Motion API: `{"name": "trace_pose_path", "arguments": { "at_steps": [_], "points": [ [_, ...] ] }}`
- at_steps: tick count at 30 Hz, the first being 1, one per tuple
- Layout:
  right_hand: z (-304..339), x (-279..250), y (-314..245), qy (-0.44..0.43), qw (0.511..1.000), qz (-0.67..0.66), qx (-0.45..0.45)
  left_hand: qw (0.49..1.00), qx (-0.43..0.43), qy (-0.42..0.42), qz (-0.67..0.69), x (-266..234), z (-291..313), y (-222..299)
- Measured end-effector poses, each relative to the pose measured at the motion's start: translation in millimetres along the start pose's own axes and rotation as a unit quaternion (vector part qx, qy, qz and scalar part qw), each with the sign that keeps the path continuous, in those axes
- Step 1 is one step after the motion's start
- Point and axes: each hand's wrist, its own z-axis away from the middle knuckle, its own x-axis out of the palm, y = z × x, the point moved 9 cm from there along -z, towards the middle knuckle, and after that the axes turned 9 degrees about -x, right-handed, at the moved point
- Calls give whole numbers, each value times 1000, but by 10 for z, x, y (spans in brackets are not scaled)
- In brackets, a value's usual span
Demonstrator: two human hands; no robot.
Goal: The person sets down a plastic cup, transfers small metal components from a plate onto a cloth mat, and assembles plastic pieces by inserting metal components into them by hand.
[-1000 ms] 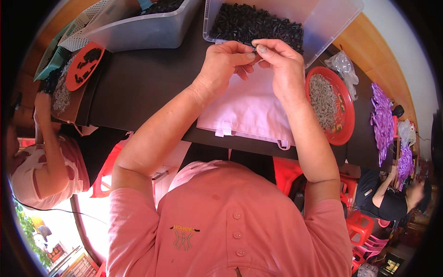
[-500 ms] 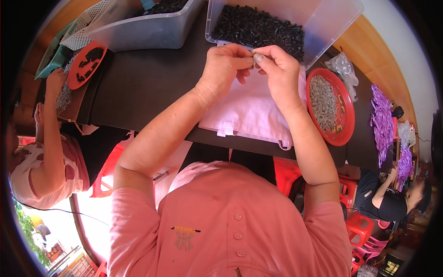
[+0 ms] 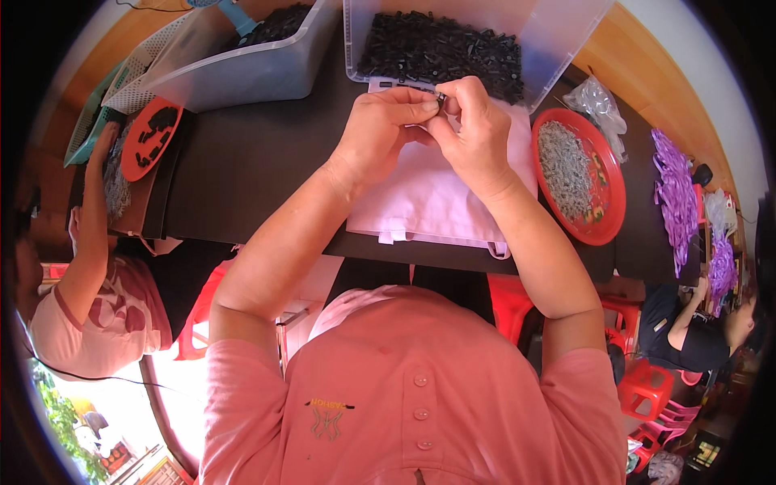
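My left hand [image 3: 377, 133] and my right hand [image 3: 473, 137] meet over a pink cloth [image 3: 440, 190] on the dark table. Between their fingertips is a small black piece [image 3: 441, 100] with a shiny bit on it; both hands pinch it, and its exact form is too small to tell. Just beyond my hands stands a clear plastic bin [image 3: 558, 61] holding many small black cylindrical parts [image 3: 444, 52]. Beside my right forearm lies a red plate [image 3: 602, 212], heaped with small silvery metal pieces [image 3: 564, 166].
A second clear bin [image 3: 242, 81] with black parts stands at the far left, near an orange plate [image 3: 139, 168] and a green basket [image 3: 85, 145]. A co-worker's arm [image 3: 93, 210] reaches there. Purple straps [image 3: 675, 194] and a clear bag [image 3: 600, 113] lie at right.
My hands have stayed together, with the right fingers bent differently. A dark piece now shows between the fingertips. The co-worker's hand at left has moved toward the green basket.
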Motion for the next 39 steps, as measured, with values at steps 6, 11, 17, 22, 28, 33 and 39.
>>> {"name": "trace_pose_path", "arguments": {
  "at_steps": [6, 11, 17, 22, 28, 33, 39],
  "points": [
    [-22, -13, -109, -15, 997, 41, -64, 1000, -8, -6, -18, 6, 23, -18],
    [-47, -37, -140, -29, 995, 55, -74, 999, -29, -35, -1, 0, -12, -46],
    [-50, -76, -93, -43, 994, 34, -94, 994, -53, -98, 16, 116, 12, -9],
    [-31, -13, -148, -60, 991, 26, -116, 996, -54, -73, -3, 50, -2, -41],
    [-20, -43, -155, -45, 992, 24, -119, 990, -80, -114, 7, 128, 9, -67],
    [-34, -84, -103, -42, 994, 26, -95, 981, -104, -162, 19, 172, 23, -94],
    [-48, -99, -122, -37, 992, 46, -108, 985, -113, -131, 17, 188, 71, -69]
  ]
}}
